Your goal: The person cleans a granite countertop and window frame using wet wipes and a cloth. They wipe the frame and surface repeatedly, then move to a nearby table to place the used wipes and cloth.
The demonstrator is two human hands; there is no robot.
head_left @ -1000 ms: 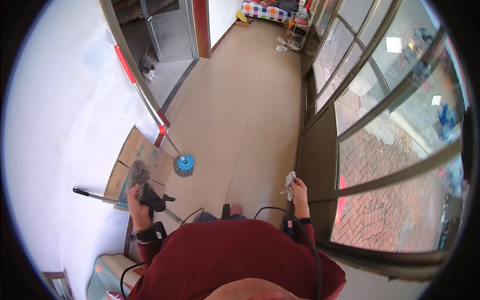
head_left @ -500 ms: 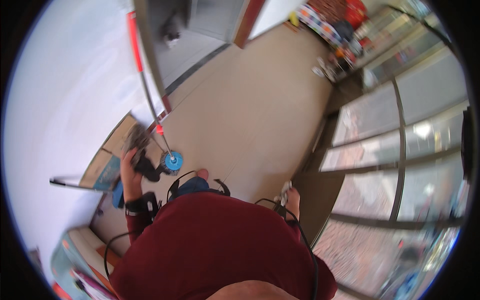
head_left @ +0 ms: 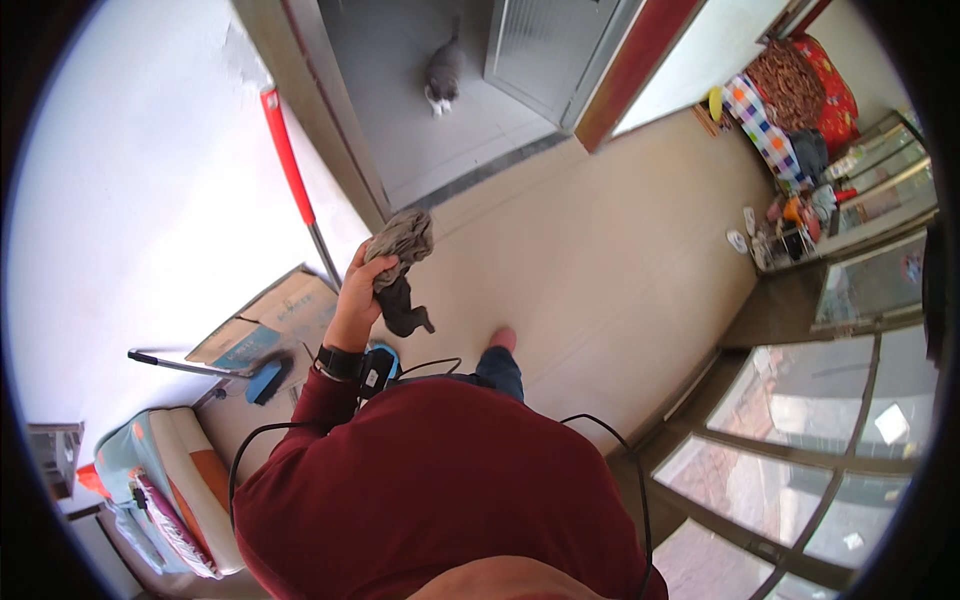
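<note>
My left hand [head_left: 358, 292] is raised in front of me, its fingers closed round a crumpled grey-brown cloth [head_left: 404, 243]. A dark, limp piece of cloth [head_left: 401, 310] hangs below the fingers from the same bundle; whether the two are one piece cannot be made out. A black band sits on that wrist. Behind the hand, a mop with a red grip [head_left: 288, 160] leans on the white wall, its lower end mostly hidden by my arm. My right hand is out of sight.
Cardboard [head_left: 300, 298] and a blue-headed broom [head_left: 268, 381] stand against the left wall. A grey-and-white cat [head_left: 444, 76] is inside the doorway beside an open door [head_left: 550, 60]. A padded seat [head_left: 190, 490] is at lower left. Glazed frames [head_left: 810, 390] line the right side.
My left hand has moved up and right with the cloth. My right hand, earlier by the window ledge with something pale, has left the view. The whole view has turned.
</note>
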